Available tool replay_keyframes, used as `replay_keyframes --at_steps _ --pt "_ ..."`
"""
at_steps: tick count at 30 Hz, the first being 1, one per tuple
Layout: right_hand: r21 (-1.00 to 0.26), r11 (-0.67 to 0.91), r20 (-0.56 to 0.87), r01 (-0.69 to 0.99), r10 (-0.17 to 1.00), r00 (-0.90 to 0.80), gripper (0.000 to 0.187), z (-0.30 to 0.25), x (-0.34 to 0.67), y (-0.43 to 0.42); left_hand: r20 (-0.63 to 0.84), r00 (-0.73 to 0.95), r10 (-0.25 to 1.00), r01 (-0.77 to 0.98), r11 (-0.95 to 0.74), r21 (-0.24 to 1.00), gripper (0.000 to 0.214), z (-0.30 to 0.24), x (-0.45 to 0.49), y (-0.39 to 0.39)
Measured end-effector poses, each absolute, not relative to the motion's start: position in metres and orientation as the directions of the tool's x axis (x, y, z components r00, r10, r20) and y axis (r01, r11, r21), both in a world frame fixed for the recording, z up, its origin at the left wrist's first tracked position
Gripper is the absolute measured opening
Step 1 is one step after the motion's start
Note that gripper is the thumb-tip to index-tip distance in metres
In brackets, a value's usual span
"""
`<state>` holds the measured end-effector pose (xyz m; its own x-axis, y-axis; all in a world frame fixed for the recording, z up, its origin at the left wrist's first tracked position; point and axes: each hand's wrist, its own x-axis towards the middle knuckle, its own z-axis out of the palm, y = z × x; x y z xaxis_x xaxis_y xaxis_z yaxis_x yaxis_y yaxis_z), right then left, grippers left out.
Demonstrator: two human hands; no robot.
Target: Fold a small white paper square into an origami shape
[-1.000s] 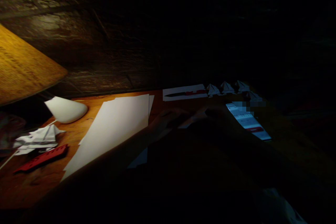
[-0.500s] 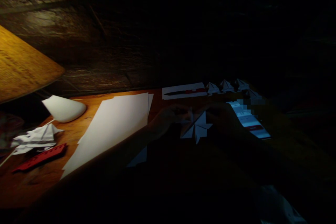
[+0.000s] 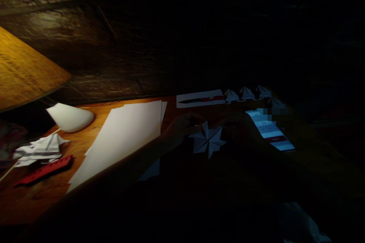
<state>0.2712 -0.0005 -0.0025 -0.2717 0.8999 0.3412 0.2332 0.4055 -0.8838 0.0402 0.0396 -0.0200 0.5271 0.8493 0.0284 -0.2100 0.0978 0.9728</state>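
Since most of the light comes from the left, the right half is nearly black. Biggest first: textured wall (image 3: 57,41) at the back, wooden table (image 3: 42,201) in front of it. Yellow lampshade (image 3: 25,74) at far left, cut off by the frame edge. Stack of white paper (image 3: 122,136) left of centre, edges not quite squared, left forearm crossing its near side.

Left hand (image 3: 182,123) is right of the stack, fingers bent; can't tell how far open or whether they pinch anything. Right hand (image 3: 238,125) is mostly in shadow: finger opening and grip can't be told either.

Phone (image 3: 270,131) just right of the right hand, screen lit, red bar across its lower part. Pale rounded lamp part (image 3: 71,118) below the shade. Crumpled, dark-striped paper (image 3: 42,150) at left, red slotted piece (image 3: 45,171) just beside it on the near side.

Folded paper star (image 3: 209,140) sits between the hands, upper points near the left fingers, points fanned all round; too dark to confirm contact.

Small white sheet (image 3: 196,95) toward the back, red-handled dark-bladed knife (image 3: 191,101) lying on it. Smallest: four folded paper pieces (image 3: 246,94) right of that sheet.
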Motion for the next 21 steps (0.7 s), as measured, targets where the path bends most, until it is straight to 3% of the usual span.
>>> replay_keyframes --at_steps 10,21 --pt "-0.917 0.28 0.232 0.284 0.954 -0.19 0.015 0.0004 0.2669 -0.004 0.021 0.492 0.87 -0.21 0.096 0.973 0.022 -0.0125 0.04 0.0365" --pt "-0.816 0.407 0.338 0.411 0.912 -0.232 0.02 -0.007 0.2716 -0.0005 0.007 0.495 0.869 -0.326 0.179 0.928 0.033 -0.0174 0.0377 0.0434"
